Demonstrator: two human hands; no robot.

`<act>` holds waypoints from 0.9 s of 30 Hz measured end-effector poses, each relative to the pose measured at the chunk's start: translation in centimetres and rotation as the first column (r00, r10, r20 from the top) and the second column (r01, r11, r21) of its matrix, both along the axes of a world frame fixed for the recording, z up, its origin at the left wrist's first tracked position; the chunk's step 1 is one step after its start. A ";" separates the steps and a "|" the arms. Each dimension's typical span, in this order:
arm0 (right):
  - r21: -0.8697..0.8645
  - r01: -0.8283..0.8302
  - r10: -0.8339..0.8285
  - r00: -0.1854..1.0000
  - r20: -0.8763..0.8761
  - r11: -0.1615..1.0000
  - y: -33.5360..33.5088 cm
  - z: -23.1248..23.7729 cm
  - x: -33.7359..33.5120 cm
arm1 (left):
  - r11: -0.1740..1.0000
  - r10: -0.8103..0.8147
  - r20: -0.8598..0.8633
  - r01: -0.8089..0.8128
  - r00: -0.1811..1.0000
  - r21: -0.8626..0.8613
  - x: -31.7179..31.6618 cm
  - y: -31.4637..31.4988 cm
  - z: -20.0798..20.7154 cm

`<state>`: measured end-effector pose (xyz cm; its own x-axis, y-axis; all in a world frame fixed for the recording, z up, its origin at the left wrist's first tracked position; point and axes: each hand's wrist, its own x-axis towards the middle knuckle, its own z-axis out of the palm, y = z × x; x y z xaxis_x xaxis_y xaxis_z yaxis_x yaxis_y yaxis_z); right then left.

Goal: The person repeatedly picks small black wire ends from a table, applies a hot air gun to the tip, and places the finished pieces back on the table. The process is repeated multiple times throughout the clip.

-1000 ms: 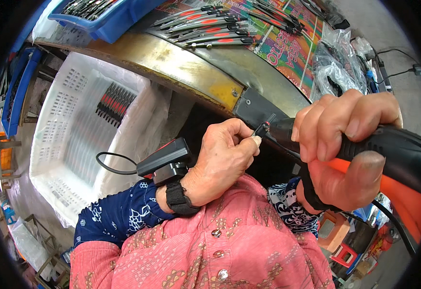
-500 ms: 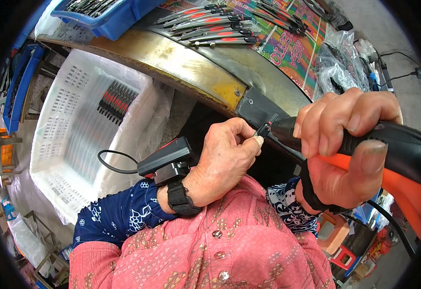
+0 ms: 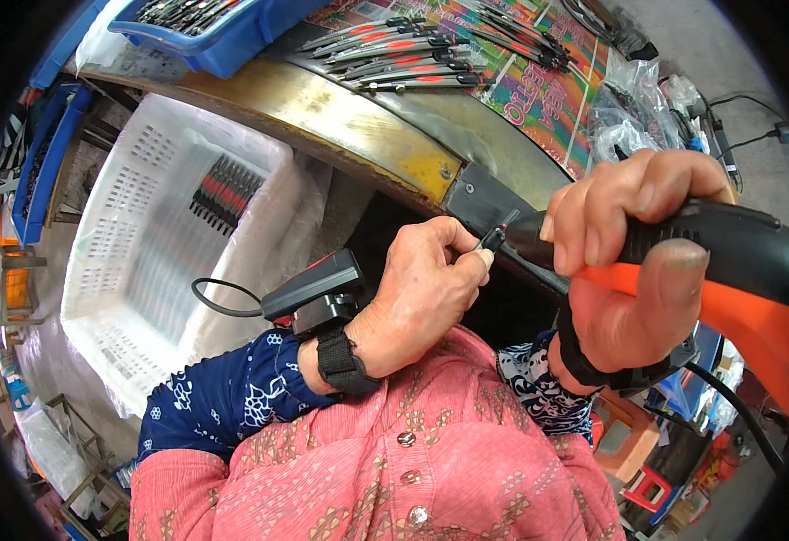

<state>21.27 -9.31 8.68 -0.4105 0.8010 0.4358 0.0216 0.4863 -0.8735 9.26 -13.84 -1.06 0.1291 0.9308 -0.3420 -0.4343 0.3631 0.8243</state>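
Note:
Between thumb and forefinger, my left hand (image 3: 426, 270) pinches a small black part (image 3: 493, 240) with a thin pin-like end; its exact kind is too small to make out. My right hand (image 3: 638, 234) wraps round an orange-and-black handheld power tool (image 3: 746, 279). The tool's dark nose points left, close beside the pinched part, and I cannot tell whether they touch. Both hands are over the near edge of a metal-edged bench (image 3: 322, 113). Several grey, black and red pen-shaped pieces (image 3: 403, 54) lie in a row on the bench beyond them.
A white perforated crate (image 3: 124, 243), lined with clear plastic, stands at the left with rows of black-and-red pieces (image 3: 225, 194). A blue bin (image 3: 209, 45) of similar pieces sits on the bench. Clear plastic bags (image 3: 633, 108) lie at the far right. A black cable (image 3: 737, 415) hangs at the right.
My right hand and the power tool have moved slightly up and left. My left hand keeps its pinch on the small part. The bench and crate appear shifted slightly right in the picture.

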 end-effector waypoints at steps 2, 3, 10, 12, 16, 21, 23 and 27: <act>0.003 -0.032 0.031 0.998 0.061 0.999 0.3 0.3 0.5 | 1.000 -0.025 -0.024 0.025 0.999 0.007 -0.2 0.1 0.1; -0.002 -0.053 0.053 0.997 0.057 0.999 0.3 0.4 0.6 | 0.999 -0.035 -0.038 0.036 0.999 0.014 -0.3 0.1 0.2; -0.014 -0.034 0.030 0.971 -0.239 0.999 -0.9 -0.5 1.0 | 0.992 -0.051 -0.225 0.075 0.973 0.101 -0.6 -0.4 0.7; 0.011 -0.069 0.069 0.950 -0.305 0.998 -1.1 -0.2 1.8 | 0.989 -0.031 -0.303 0.074 0.953 0.131 -0.6 -0.8 1.0; 0.054 -0.075 0.088 0.944 -0.318 0.996 -1.2 0.1 3.1 | 0.820 0.266 -0.613 0.160 0.744 0.550 -1.6 0.7 1.3; 0.155 -0.104 0.159 0.898 -0.411 0.983 -0.3 -0.7 3.9 | 0.670 0.572 -0.726 0.294 0.381 0.682 -4.4 5.9 2.4; 0.168 -0.056 0.122 0.903 -0.411 0.984 -0.4 -0.8 4.2 | 0.631 0.653 -0.710 0.330 0.263 0.702 -5.4 8.1 2.7; 0.048 0.016 0.005 0.914 -0.406 0.999 -0.9 -0.7 4.9 | 0.595 0.740 -0.670 0.412 0.054 0.690 -5.8 11.2 2.3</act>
